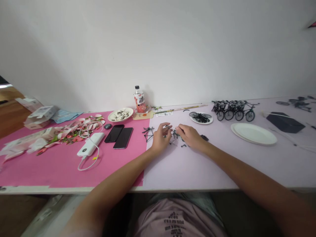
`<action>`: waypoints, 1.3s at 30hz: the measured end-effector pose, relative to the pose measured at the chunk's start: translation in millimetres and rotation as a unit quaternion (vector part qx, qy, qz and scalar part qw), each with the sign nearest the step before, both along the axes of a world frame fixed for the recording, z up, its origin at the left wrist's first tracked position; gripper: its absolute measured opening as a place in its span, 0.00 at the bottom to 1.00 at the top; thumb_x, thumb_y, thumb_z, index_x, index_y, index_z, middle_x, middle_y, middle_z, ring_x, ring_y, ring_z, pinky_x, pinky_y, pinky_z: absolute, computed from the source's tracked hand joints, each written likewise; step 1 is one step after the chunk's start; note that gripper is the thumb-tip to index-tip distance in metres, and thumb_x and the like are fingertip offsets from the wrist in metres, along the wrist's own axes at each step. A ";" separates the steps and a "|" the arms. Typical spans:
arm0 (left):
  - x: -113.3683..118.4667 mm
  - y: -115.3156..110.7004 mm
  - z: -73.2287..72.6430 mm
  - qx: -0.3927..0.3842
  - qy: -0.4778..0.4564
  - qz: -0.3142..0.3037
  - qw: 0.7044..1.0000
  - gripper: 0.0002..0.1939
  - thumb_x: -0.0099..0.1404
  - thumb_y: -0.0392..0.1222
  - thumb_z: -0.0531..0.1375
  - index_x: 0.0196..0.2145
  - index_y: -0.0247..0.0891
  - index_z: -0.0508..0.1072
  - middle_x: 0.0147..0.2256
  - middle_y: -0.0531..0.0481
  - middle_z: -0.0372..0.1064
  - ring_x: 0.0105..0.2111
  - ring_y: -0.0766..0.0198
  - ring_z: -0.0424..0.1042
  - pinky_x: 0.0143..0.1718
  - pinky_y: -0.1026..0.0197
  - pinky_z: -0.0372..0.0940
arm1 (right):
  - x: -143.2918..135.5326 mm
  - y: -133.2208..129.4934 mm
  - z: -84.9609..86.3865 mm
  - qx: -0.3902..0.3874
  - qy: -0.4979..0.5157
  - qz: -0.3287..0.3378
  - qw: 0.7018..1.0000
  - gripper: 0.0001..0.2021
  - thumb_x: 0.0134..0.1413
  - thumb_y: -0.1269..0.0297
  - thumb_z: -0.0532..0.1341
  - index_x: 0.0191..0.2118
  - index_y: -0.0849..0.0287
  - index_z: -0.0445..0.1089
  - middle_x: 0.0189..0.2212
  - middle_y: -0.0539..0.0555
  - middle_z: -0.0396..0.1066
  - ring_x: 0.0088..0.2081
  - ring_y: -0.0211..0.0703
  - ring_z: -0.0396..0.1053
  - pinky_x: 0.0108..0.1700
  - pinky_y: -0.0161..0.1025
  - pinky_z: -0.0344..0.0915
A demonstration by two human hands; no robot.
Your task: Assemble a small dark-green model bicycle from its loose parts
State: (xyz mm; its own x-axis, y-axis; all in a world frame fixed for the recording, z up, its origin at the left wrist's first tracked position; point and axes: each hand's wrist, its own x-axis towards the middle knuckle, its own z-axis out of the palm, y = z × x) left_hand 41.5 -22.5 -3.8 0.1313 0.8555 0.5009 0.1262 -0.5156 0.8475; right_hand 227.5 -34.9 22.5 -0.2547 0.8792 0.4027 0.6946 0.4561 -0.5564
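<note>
My left hand and my right hand meet above the middle of the table, fingers bent and closed around small items. A thin, shiny metallic piece spans the gap between them; its ends are hidden by the fingers. Beneath the hands lie dark green bicycle-like parts, partly covered. Left of my left hand stands a small dark frame piece. A small dark curved part rests below my right hand, and a black piece lies just beyond its wrist.
Assembled miniature bicycles stand at the back right, near a plate of black parts and stacked white plates. Leftward are a bottle, a plate of small pieces, two phones, a white power bank and artificial flowers.
</note>
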 end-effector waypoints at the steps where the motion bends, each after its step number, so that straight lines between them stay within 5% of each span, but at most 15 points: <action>1: -0.2 0.1 0.0 0.000 0.001 -0.001 1.000 0.15 0.72 0.37 0.63 0.54 0.39 0.68 0.52 0.37 0.80 0.50 0.53 0.82 0.54 0.50 0.77 | 0.1 -0.2 -0.5 -0.004 0.016 0.008 1.000 0.15 0.72 0.51 0.50 0.35 0.53 0.61 0.30 0.51 0.71 0.31 0.45 0.68 0.35 0.40 0.59; 7: -0.5 3.3 -2.1 -0.001 -0.004 0.006 1.000 0.16 0.71 0.38 0.63 0.55 0.39 0.68 0.51 0.37 0.80 0.51 0.53 0.82 0.53 0.50 0.77 | 2.8 2.8 -6.0 -0.022 0.061 0.025 0.998 0.09 0.68 0.54 0.56 0.45 0.53 0.61 0.41 0.55 0.75 0.37 0.47 0.72 0.40 0.42 0.66; 24: -1.5 7.3 -6.3 -0.008 0.004 0.007 1.000 0.14 0.71 0.34 0.60 0.54 0.39 0.68 0.49 0.39 0.81 0.44 0.59 0.84 0.50 0.54 0.78 | 1.9 -1.4 4.0 -0.066 0.019 0.018 0.998 0.14 0.71 0.49 0.51 0.40 0.52 0.61 0.31 0.50 0.73 0.29 0.45 0.68 0.33 0.40 0.59; 31: -4.7 15.5 -5.0 -0.017 -0.013 -0.007 1.000 0.16 0.71 0.37 0.62 0.55 0.39 0.66 0.48 0.38 0.81 0.46 0.57 0.83 0.47 0.57 0.78 | 10.7 7.1 7.1 0.042 -0.009 0.009 0.999 0.19 0.72 0.49 0.48 0.34 0.53 0.64 0.31 0.55 0.71 0.35 0.49 0.69 0.39 0.44 0.63; 35: -4.7 17.6 -5.7 -0.037 -0.034 -0.006 0.999 0.17 0.71 0.39 0.63 0.55 0.38 0.66 0.48 0.36 0.81 0.46 0.56 0.83 0.46 0.56 0.77 | 17.0 1.7 34.9 0.105 0.153 0.008 0.983 0.22 0.74 0.42 0.46 0.34 0.52 0.60 0.30 0.54 0.69 0.31 0.47 0.68 0.37 0.46 0.69; 39: -2.4 13.8 -7.8 -0.042 -0.015 -0.012 0.999 0.17 0.71 0.39 0.63 0.55 0.38 0.66 0.48 0.36 0.81 0.45 0.56 0.84 0.44 0.57 0.78 | 31.4 -35.7 87.8 0.213 0.316 0.071 0.922 0.15 0.71 0.46 0.60 0.42 0.48 0.58 0.42 0.54 0.74 0.42 0.47 0.74 0.42 0.46 0.75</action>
